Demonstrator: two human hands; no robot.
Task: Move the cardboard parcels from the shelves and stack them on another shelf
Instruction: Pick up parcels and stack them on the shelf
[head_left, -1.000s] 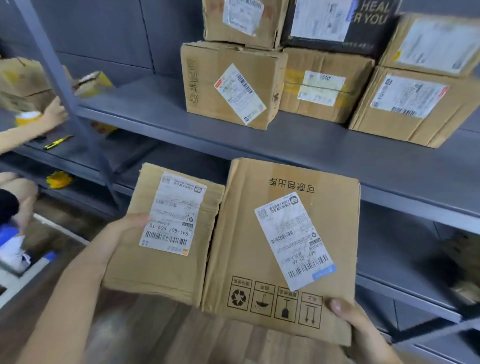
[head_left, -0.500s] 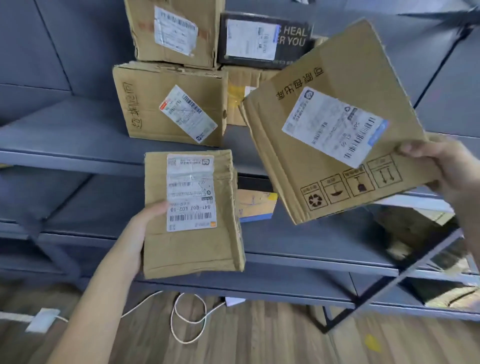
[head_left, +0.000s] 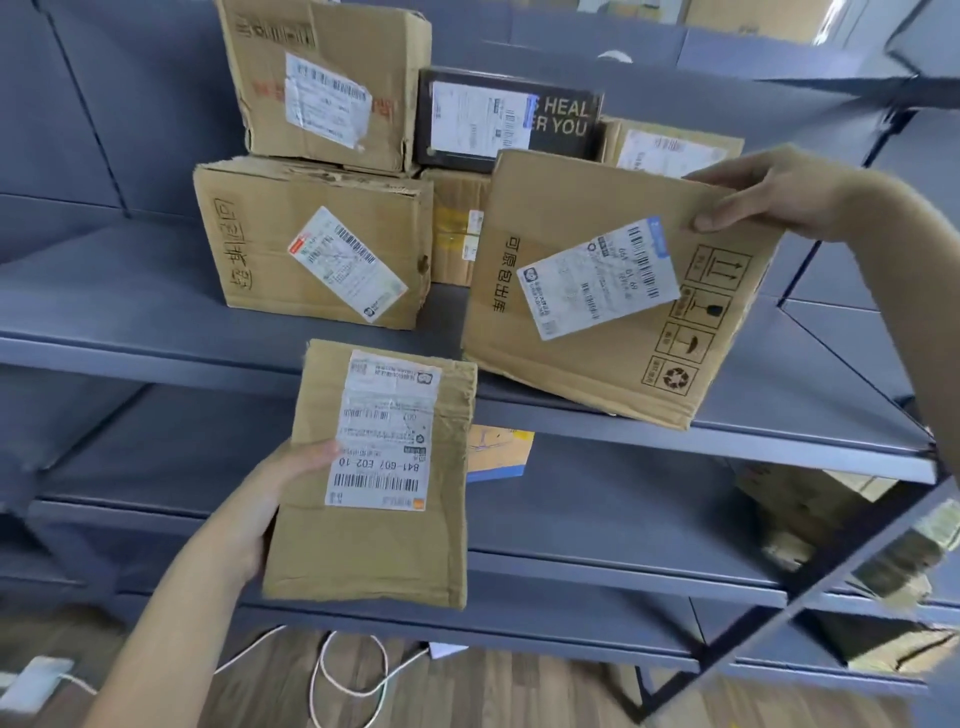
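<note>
Grey metal shelves (head_left: 156, 306) fill the view, and a wooden floor (head_left: 467, 691) with a white cord (head_left: 343, 691) shows below.

On the upper shelf sits a pile of parcels. A big brown box (head_left: 311, 244) is at the bottom left, and another brown box (head_left: 322, 78) sits on top of it. A black box (head_left: 509, 119) with white words is behind, to the right. More brown boxes peek out behind and beside it.

The right hand (head_left: 769, 192) grips the top edge of a large flat cardboard parcel (head_left: 613, 291). This parcel's bottom edge seems to rest on the front of the upper shelf, just to the right of the big brown box. It leans, and the hand has not let go.

The left hand (head_left: 270, 499) holds a small cardboard parcel (head_left: 374, 478) by its left side, with the thumb on the front. This one is up in the air, in front of the lower shelf (head_left: 597, 519), and touches no shelf.

So I think the job is part way done. Some parcels are already piled up. The large one is almost in place. The small one still needs a spot on the pile. A yellow and blue packet (head_left: 498, 452) lies on the lower shelf, and more boxes (head_left: 810, 499) wait low on the right.
</note>
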